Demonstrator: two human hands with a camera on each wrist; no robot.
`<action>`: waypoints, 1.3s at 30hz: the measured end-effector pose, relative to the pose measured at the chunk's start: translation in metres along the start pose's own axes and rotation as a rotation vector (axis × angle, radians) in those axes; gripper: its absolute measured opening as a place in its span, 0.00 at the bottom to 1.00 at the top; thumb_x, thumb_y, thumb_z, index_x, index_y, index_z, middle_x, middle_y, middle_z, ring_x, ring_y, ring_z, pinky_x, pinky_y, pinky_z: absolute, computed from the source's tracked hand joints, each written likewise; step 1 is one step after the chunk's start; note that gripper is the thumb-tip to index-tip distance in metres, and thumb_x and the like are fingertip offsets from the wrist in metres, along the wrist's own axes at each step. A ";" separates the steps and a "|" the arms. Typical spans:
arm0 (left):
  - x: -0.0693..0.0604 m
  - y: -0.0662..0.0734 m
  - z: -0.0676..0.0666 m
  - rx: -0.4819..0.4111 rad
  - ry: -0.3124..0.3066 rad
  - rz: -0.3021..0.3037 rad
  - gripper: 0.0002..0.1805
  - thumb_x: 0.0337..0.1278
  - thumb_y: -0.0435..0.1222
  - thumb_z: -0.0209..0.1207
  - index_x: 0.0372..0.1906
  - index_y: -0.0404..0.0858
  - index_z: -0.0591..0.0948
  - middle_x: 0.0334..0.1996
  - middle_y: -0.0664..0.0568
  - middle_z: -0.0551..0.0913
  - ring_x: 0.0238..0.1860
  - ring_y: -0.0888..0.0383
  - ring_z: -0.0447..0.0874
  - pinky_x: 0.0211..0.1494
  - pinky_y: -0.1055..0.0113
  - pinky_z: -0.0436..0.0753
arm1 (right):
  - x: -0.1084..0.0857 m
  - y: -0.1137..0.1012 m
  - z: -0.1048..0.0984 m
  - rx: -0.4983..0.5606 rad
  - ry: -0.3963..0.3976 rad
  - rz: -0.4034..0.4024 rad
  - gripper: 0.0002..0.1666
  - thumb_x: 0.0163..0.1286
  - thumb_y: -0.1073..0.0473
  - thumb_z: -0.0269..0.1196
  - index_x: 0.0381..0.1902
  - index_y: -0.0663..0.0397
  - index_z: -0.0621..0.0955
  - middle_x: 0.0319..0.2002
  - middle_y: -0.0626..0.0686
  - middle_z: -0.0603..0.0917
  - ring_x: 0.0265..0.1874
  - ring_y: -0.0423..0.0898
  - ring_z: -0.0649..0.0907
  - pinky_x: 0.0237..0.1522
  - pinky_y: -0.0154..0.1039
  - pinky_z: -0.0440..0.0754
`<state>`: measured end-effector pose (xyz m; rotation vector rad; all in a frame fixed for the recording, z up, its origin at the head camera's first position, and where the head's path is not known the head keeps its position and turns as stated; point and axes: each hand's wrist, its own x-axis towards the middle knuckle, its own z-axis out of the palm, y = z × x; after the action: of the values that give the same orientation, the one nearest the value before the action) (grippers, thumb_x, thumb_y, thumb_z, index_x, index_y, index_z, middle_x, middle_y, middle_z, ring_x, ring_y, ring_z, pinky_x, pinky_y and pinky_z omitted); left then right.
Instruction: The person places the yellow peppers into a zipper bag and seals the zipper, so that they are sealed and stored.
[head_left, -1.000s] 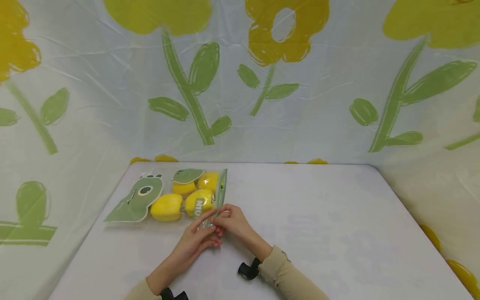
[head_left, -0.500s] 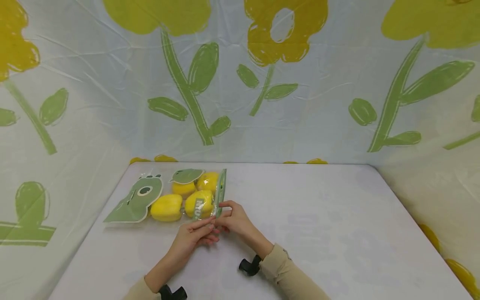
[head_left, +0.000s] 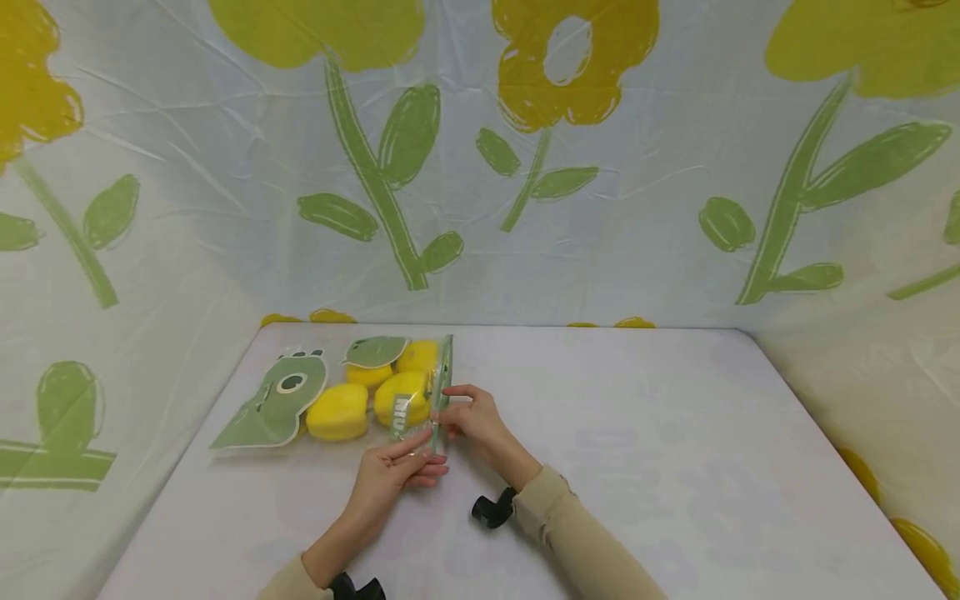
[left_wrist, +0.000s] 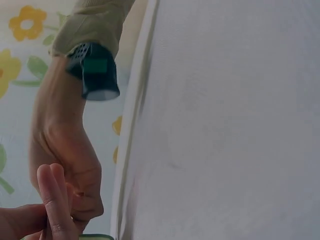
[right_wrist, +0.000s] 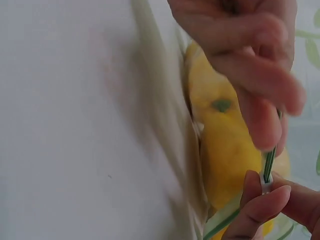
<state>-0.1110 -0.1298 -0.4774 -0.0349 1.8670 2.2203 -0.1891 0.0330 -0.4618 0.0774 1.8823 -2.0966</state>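
A clear zip bag [head_left: 276, 398] with green cartoon prints lies on the table at the left, its green-edged mouth facing right. Inside it are several yellow bell peppers [head_left: 337, 412]. At the mouth's near corner, my left hand [head_left: 382, 477] pinches the bag's edge between thumb and fingers. My right hand [head_left: 480, 425] is just beyond it on the same edge. In the right wrist view, the thumb and finger of that hand pinch a small white slider [right_wrist: 266, 187] on the green zip strip [right_wrist: 269, 164]. The left hand [right_wrist: 245, 65] shows above it there.
The white table [head_left: 637, 467] stretches to the right of the bag. Flower-printed cloth [head_left: 600, 250] hangs behind and at both sides. A black wrist-camera mount [head_left: 492, 508] sticks out from the right wrist, and another mount [head_left: 358, 587] from the left.
My right hand has slid away from me along the bag's mouth, widening the gap from my left hand. The left hand keeps its hold near the corner, and the bag has shifted slightly.
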 end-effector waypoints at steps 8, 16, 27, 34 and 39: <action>-0.002 -0.001 0.004 0.045 -0.077 0.087 0.25 0.67 0.30 0.58 0.64 0.23 0.72 0.41 0.32 0.86 0.39 0.49 0.89 0.42 0.58 0.86 | 0.022 -0.012 -0.004 0.072 0.089 -0.050 0.28 0.58 0.71 0.68 0.56 0.71 0.74 0.18 0.49 0.79 0.14 0.40 0.72 0.22 0.32 0.75; 0.001 0.007 0.002 0.089 -0.037 0.113 0.18 0.67 0.33 0.59 0.57 0.27 0.78 0.48 0.29 0.83 0.41 0.47 0.89 0.45 0.59 0.85 | 0.022 -0.016 -0.018 0.005 0.063 -0.040 0.25 0.61 0.66 0.68 0.54 0.70 0.75 0.22 0.50 0.80 0.17 0.42 0.74 0.26 0.33 0.78; 0.006 0.008 -0.007 -0.094 -0.162 0.083 0.33 0.71 0.32 0.54 0.76 0.46 0.58 0.54 0.25 0.77 0.48 0.41 0.86 0.51 0.55 0.83 | 0.005 -0.014 -0.014 -0.054 -0.062 -0.027 0.23 0.60 0.66 0.67 0.52 0.67 0.75 0.24 0.51 0.84 0.17 0.42 0.73 0.25 0.33 0.76; 0.007 0.006 -0.010 -0.151 -0.169 0.052 0.31 0.73 0.33 0.52 0.76 0.40 0.60 0.66 0.28 0.68 0.48 0.45 0.86 0.53 0.57 0.82 | -0.005 -0.018 -0.012 -0.060 -0.107 -0.025 0.25 0.60 0.65 0.67 0.53 0.68 0.73 0.25 0.53 0.85 0.18 0.43 0.74 0.25 0.34 0.76; 0.005 0.007 -0.007 -0.087 -0.094 0.098 0.26 0.69 0.32 0.56 0.70 0.33 0.70 0.66 0.40 0.73 0.47 0.46 0.87 0.49 0.57 0.84 | -0.010 -0.016 -0.012 -0.169 -0.119 -0.003 0.28 0.62 0.59 0.67 0.55 0.68 0.71 0.28 0.60 0.86 0.18 0.43 0.76 0.25 0.35 0.77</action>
<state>-0.1187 -0.1371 -0.4730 0.1467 1.7583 2.3234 -0.1857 0.0482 -0.4458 -0.0866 1.9789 -1.8909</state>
